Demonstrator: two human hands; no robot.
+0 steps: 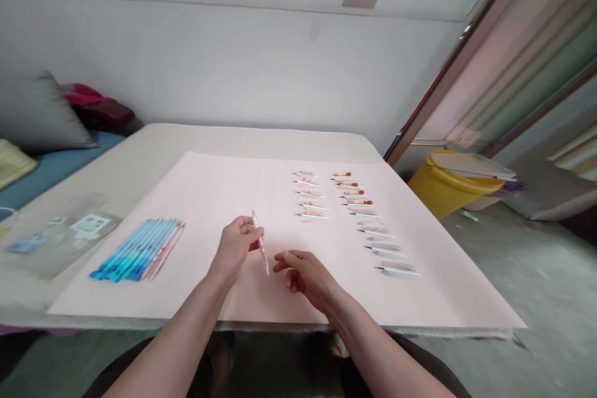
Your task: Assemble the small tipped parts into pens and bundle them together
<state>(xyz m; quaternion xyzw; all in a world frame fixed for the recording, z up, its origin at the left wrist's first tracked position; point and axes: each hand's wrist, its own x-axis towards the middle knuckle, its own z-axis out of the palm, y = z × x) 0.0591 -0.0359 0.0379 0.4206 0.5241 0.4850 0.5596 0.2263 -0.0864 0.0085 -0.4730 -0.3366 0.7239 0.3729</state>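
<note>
My left hand pinches a slim white pen with reddish markings, held tilted above the pink sheet. Just right of the pen's lower end is my right hand; its index finger reaches toward the pen without touching it, the other fingers loosely bent, and nothing shows in it. To the left lies a row of blue pens, with a few pink-and-white pens at its right side. Right of my hands, pen parts form one column, and a second column holds brown-topped and clear pieces beside thin refills.
Clear plastic bags with small labels lie at the table's left. A cushion rests on a blue seat beyond. A yellow bin stands on the floor at right. The wall borders the table's far edge.
</note>
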